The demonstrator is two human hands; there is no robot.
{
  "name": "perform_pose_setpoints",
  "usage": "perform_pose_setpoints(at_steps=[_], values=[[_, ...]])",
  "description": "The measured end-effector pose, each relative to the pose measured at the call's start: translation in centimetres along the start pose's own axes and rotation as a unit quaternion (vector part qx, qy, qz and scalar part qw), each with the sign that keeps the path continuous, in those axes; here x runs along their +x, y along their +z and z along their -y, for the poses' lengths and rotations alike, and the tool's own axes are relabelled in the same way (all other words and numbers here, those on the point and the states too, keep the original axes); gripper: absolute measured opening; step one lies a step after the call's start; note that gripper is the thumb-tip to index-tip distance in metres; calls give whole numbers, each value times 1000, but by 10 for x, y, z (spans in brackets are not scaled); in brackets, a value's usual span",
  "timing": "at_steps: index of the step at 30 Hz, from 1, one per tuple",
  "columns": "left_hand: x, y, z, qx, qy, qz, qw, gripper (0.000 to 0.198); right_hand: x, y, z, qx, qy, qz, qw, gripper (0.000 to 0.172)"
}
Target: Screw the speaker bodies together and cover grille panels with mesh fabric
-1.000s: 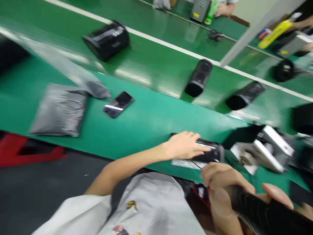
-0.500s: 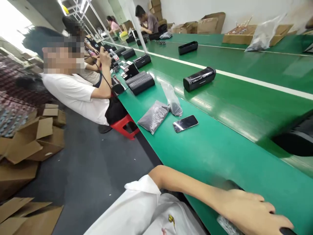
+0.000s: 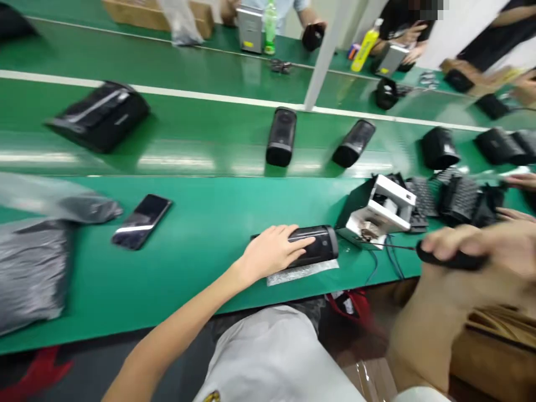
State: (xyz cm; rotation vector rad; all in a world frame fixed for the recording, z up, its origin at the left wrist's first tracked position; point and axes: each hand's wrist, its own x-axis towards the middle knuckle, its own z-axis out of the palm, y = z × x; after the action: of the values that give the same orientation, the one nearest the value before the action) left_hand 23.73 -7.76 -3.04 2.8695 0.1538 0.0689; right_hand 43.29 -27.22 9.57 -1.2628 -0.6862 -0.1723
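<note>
My left hand (image 3: 271, 252) rests with curved fingers on top of a black cylindrical speaker (image 3: 315, 245) lying on its side near the front edge of the green table (image 3: 209, 223). A strip of clear plastic (image 3: 304, 272) lies under the speaker. My right hand (image 3: 469, 262), blurred at the right, is closed around a thin black tool (image 3: 450, 259) with a cable running toward the table. Just right of the speaker stands a white and black fixture (image 3: 379, 212).
A phone (image 3: 141, 221) and grey plastic bags (image 3: 31, 268) lie to the left. Several black speakers (image 3: 281, 135) ride the conveyor belt (image 3: 201, 128) behind. Black grille parts (image 3: 456, 198) pile at right. Other people's hands (image 3: 517, 181) and bottles (image 3: 364, 43) are across and beside.
The camera swung from looking left down the line back to the table. My left hand stays on the speaker. My right hand now holds a thin black tool at the right.
</note>
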Motion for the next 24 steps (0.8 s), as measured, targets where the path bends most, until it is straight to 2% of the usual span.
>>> perform_pose_setpoints(at_steps=[2, 4, 8, 11, 13, 16, 20, 22, 24], values=[[-1, 0, -2, 7, 0, -7, 1000, 44, 22, -6, -12, -54, -66, -57, 995, 27], [-2, -1, -4, 6, -5, -9, 1000, 46, 34, -8, -26, -82, -96, -81, 989, 15], [-2, -4, -6, -5, -14, -10, 1000, 46, 37, -10, -56, -87, -94, -34, 991, 36], [-2, -3, -5, -13, -14, -17, 1000, 45, 30, -13, -71, -66, -70, -12, 995, 41], [-2, -3, -4, -20, -15, -18, 1000, 45, 18, -15, -70, -61, -31, 8, 998, 41], [0, -5, -3, -36, -20, -8, 999, 46, -9, -14, -44, -44, 45, 44, 997, 17], [5, -11, -1, -74, -25, 25, 997, 46, -45, 10, 22, 11, 88, 103, 991, 42], [6, -13, 1, -96, -28, 41, 994, 46, -57, 31, 50, 24, 95, 180, 979, 47], [7, -15, 2, -116, -33, 52, 991, 46, -68, 52, 65, 21, 97, 257, 961, 48]])
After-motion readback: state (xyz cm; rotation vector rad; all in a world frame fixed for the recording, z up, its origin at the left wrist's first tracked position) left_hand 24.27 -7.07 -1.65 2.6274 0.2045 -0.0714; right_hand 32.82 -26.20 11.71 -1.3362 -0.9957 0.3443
